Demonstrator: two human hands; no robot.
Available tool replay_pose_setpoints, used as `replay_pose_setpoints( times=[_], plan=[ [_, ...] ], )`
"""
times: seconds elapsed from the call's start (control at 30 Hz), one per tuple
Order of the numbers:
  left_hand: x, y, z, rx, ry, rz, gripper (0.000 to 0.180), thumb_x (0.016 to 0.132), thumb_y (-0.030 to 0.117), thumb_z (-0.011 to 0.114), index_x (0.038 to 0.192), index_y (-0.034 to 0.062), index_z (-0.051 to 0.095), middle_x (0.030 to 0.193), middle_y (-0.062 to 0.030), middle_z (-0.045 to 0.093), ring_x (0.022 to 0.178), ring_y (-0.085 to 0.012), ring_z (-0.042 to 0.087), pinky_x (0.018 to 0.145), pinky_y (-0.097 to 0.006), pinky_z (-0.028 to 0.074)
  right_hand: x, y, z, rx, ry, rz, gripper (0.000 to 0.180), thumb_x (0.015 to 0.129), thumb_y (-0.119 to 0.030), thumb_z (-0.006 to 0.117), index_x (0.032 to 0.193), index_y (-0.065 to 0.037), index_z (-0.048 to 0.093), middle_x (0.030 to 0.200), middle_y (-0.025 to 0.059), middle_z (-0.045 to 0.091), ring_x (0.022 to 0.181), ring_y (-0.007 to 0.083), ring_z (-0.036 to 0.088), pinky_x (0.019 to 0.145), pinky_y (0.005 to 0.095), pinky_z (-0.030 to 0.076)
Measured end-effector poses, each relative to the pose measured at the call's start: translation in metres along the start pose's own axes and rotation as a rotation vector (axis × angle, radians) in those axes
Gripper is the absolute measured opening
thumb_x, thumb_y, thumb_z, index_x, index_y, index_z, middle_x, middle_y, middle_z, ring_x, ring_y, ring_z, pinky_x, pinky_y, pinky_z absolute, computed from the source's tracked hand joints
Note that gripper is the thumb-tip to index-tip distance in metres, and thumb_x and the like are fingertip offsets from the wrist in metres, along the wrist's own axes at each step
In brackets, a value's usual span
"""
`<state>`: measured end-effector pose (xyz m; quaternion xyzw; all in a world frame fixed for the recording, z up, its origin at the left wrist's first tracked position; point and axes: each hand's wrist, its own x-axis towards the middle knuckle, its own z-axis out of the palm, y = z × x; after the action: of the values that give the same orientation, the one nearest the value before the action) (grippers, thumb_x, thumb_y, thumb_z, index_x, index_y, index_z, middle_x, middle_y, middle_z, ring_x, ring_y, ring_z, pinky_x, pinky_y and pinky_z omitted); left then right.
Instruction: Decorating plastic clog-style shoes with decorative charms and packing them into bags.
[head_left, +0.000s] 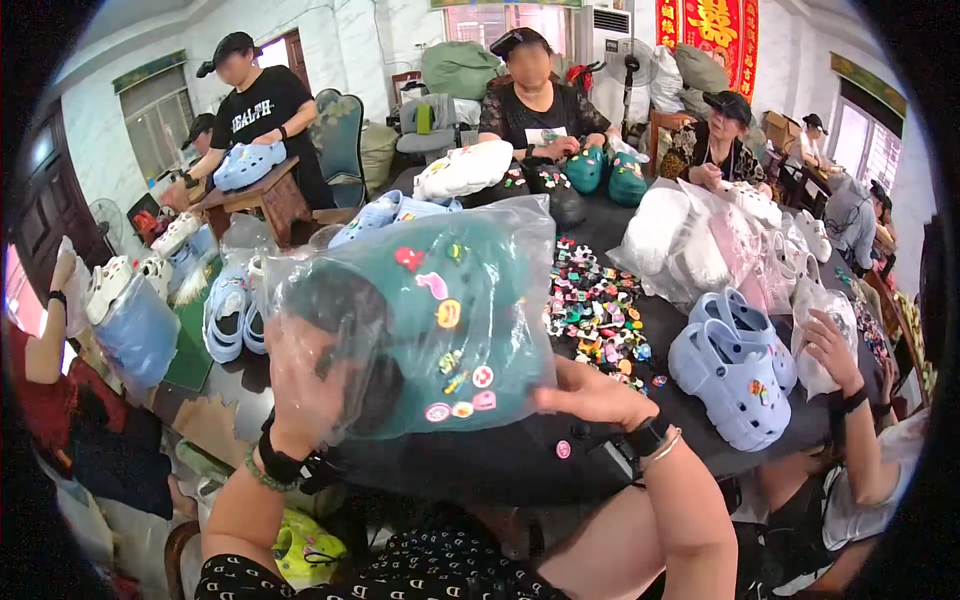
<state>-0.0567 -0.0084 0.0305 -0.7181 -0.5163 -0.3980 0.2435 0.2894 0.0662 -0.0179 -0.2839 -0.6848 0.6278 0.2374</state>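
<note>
In front of me, over the near side of the table, a clear plastic bag (530,235) holds a pair of green clogs (480,280) studded with colourful charms. My left hand (305,385) grips the bag's left side, its fingers blurred and partly covered by the film beside a dark area (365,290) of the clogs. At the lower right corner, my right hand (600,395) pinches the bag with thumb and fingers; some fingertips are hidden. A round pink charm (563,450) lies on the table below the bag.
Loose charms (600,320) cover the dark table (470,475) beyond my right hand. Pale blue clogs (735,375) stand to the right, near a co-worker's hand (832,345). White clogs in clear bags (690,240) lie farther back. Co-workers sit and stand around the table.
</note>
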Motion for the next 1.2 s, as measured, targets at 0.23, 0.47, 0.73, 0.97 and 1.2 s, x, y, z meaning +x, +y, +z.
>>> replay_pose_setpoints(
  times=[0.23, 0.47, 0.73, 0.97, 1.2],
  plan=[
    [-0.005, -0.004, 0.004, -0.003, -0.038, -0.012, 0.031, 0.058, 0.004, 0.075, 0.084, 0.0026, 0.057, 0.088, -0.0178, 0.055, 0.093, -0.0439, 0.049, 0.092, -0.053, 0.036, 0.004, 0.008, 0.004, -0.332, -0.124, -0.007, 0.077, 0.083, -0.032, 0.078, 0.141, 0.002, 0.039, 0.131, 0.0135, 0.057, 0.121, 0.0217, 0.053, 0.104, 0.036, 0.041],
    [-0.012, -0.016, -0.004, 0.01, -0.049, 0.014, 0.029, 0.06, 0.007, 0.073, 0.085, 0.0042, 0.058, 0.088, -0.0181, 0.053, 0.092, -0.0447, 0.05, 0.1, -0.055, 0.034, 0.008, 0.039, 0.009, -0.186, 0.098, 0.014, 0.017, 0.088, 0.005, 0.056, 0.098, -0.001, 0.068, 0.083, 0.0034, 0.068, 0.072, 0.0115, 0.061, 0.067, 0.0284, 0.052],
    [-0.009, -0.02, -0.011, 0.136, -0.002, 0.013, 0.027, 0.064, 0.006, 0.073, 0.089, 0.0049, 0.062, 0.089, -0.0171, 0.054, 0.094, -0.0438, 0.053, 0.103, -0.058, 0.032, -0.001, -0.002, -0.011, -0.666, 0.475, -0.205, 0.014, 0.079, 0.004, 0.065, 0.09, -0.003, 0.071, 0.069, 0.0103, 0.066, 0.061, 0.0138, 0.064, 0.057, 0.0307, 0.051],
    [-0.004, -0.001, -0.012, 0.088, -0.031, -0.019, 0.025, 0.063, 0.002, 0.07, 0.087, 0.0044, 0.064, 0.09, -0.0155, 0.055, 0.11, -0.0462, 0.049, 0.101, -0.058, 0.034, -0.014, 0.004, -0.026, -0.559, 0.156, -0.228, 0.027, 0.085, -0.021, 0.076, 0.103, -0.002, 0.069, 0.083, 0.0075, 0.069, 0.08, 0.0145, 0.065, 0.073, 0.0317, 0.052],
    [-0.009, 0.003, -0.01, 0.256, -0.04, 0.253, 0.009, 0.072, 0.005, 0.061, 0.076, -0.0036, 0.061, 0.08, -0.0154, 0.058, 0.094, -0.0377, 0.058, 0.101, -0.054, 0.038, -0.018, -0.006, -0.037, 0.206, 0.257, -0.333, 0.081, 0.097, -0.052, 0.05, 0.154, -0.008, 0.014, 0.151, 0.0132, 0.034, 0.135, 0.0267, 0.04, 0.105, 0.0403, 0.038]
  ],
)
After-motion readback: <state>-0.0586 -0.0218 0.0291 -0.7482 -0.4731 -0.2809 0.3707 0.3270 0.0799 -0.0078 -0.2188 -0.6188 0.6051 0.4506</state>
